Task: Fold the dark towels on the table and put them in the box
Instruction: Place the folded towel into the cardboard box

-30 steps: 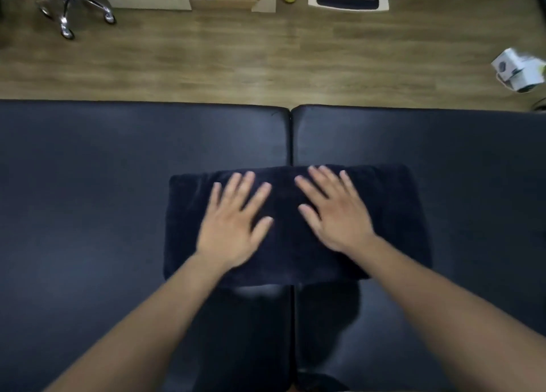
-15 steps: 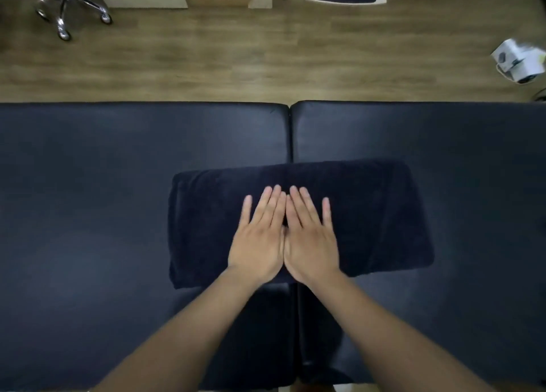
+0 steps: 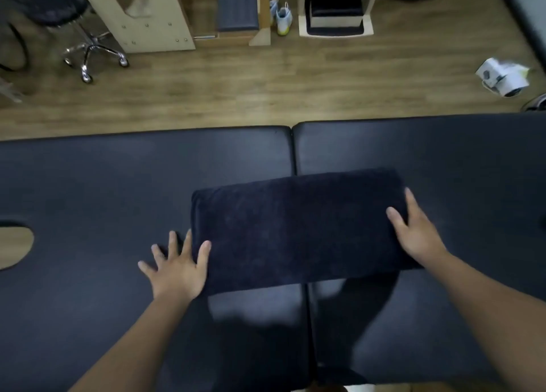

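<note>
A dark navy towel, folded into a long rectangle, lies across the seam of the black padded table. My left hand lies flat with spread fingers at the towel's left end, thumb on the towel and the other fingers on the table. My right hand rests on the towel's right end with its fingers straight. No box is in view.
The table has an oval face hole at the far left. Beyond the far edge is wooden floor with a wheeled stool, wooden furniture, a pair of shoes and a white carton.
Both hands slid apart from the towel's middle to its two ends. The view tilted up and shows more of the floor.
</note>
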Motion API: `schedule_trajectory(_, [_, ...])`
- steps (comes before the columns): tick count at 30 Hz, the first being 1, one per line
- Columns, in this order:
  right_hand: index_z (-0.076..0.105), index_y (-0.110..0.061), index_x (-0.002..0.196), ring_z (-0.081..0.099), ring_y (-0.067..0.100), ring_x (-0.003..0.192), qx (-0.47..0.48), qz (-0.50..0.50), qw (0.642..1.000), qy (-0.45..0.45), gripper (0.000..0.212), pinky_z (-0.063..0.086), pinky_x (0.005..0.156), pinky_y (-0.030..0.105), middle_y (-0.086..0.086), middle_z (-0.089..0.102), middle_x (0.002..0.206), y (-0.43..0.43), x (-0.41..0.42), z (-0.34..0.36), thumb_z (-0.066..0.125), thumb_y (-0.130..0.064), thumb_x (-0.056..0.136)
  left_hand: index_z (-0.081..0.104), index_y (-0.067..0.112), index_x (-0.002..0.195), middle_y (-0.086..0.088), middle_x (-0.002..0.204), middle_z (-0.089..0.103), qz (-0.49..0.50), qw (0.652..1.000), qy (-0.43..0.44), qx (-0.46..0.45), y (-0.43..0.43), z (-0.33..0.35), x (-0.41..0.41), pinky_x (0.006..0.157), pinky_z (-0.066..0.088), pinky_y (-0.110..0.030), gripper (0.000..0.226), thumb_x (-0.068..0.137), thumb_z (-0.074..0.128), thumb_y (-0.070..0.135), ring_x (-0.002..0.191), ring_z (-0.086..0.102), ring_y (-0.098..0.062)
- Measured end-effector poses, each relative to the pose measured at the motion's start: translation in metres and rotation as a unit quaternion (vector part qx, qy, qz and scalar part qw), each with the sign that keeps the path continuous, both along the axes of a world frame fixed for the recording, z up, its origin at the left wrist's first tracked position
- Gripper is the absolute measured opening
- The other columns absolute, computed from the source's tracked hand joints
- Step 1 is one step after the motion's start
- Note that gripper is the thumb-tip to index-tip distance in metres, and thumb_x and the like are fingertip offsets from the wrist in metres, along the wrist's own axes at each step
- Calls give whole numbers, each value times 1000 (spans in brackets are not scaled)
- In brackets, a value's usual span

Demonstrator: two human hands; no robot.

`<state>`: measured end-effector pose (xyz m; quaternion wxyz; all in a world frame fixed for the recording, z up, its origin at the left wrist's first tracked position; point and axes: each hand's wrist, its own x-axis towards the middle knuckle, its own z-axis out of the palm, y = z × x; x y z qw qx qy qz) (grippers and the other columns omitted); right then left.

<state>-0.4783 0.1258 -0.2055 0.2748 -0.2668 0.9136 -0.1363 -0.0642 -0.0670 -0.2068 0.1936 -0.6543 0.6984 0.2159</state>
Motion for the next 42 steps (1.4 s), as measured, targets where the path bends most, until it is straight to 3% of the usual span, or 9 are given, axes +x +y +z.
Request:
schedule_trajectory(4, [38, -28, 148, 53, 27, 126, -83, -198, 965, -151, 80, 42, 108, 46, 1, 53, 144, 5, 3, 17, 70, -59, 82, 54, 22, 131, -4, 127, 63, 139, 963, 230, 10, -8, 22, -6, 98, 48, -47, 48, 98, 45, 57, 121, 58, -30])
schedule_trajectory(8, [59, -21, 126, 67, 23, 100, -76, -226, 943, -231, 77, 55, 91, 44, -1, 70, 114, 14, 12, 15, 83, -60, 64, 56, 19, 128, 3, 119, 62, 215, 930, 286, 81, -4, 23, -28, 96, 49, -38, 62, 85, 69, 61, 117, 62, -28])
schedule_trajectory(14, [60, -18, 116, 67, 30, 97, -95, -303, 892, -321, 49, 55, 92, 49, 6, 70, 108, 64, 47, 18, 79, -42, 78, 67, 7, 118, -5, 102, 75, 282, 873, 346, 199, -15, 34, -40, 87, 57, -37, 57, 75, 86, 38, 92, 72, -24])
schedule_trajectory(21, [67, -20, 114, 68, 22, 94, -202, -329, 879, -280, 30, 54, 78, 37, -1, 72, 103, 172, 76, 33, 74, -31, 87, 70, 9, 118, -13, 106, 77, 182, 861, 380, 284, 37, 80, -58, 93, 56, -50, 92, 38, 97, 46, 96, 75, -34])
schedule_trajectory(25, [67, -26, 106, 69, 21, 93, -230, -387, 858, -248, 19, 55, 83, 40, -1, 73, 103, 287, 107, 40, 72, -33, 89, 72, 4, 114, -21, 105, 76, 126, 871, 345, 326, 112, 97, -82, 94, 55, -51, 97, 31, 98, 48, 95, 74, -39])
schedule_trajectory(27, [66, -25, 110, 68, 19, 93, -239, -427, 840, -233, 25, 53, 79, 37, -3, 72, 103, 356, 132, 45, 73, -35, 88, 71, 3, 115, -23, 104, 75, 87, 873, 330, 349, 162, 101, -98, 94, 55, -56, 80, 49, 96, 41, 95, 74, -42])
schedule_trajectory(32, [58, -33, 110, 64, 16, 91, -248, -580, 748, -205, 27, 51, 83, 40, -12, 65, 100, 528, 197, 54, 70, -45, 88, 67, 16, 113, -14, 97, 78, -56, 875, 299, 376, 309, 100, -171, 77, 58, -46, 28, 87, 75, 24, 91, 74, -37])
schedule_trajectory(38, [63, -25, 116, 68, 26, 96, -280, -724, 620, -116, 34, 54, 85, 45, -2, 70, 108, 689, 262, 65, 72, -42, 88, 66, 26, 117, -8, 109, 76, -212, 829, 263, 446, 482, 99, -258, 92, 55, -52, 34, 85, 78, 25, 100, 72, -34])
schedule_trajectory(42, [65, -18, 113, 69, 30, 92, -280, -790, 540, -77, 31, 56, 86, 47, 4, 72, 103, 745, 283, 58, 72, -35, 89, 66, 26, 118, -7, 112, 75, -284, 803, 232, 470, 567, 90, -309, 88, 57, -49, 38, 84, 80, 24, 100, 72, -31])
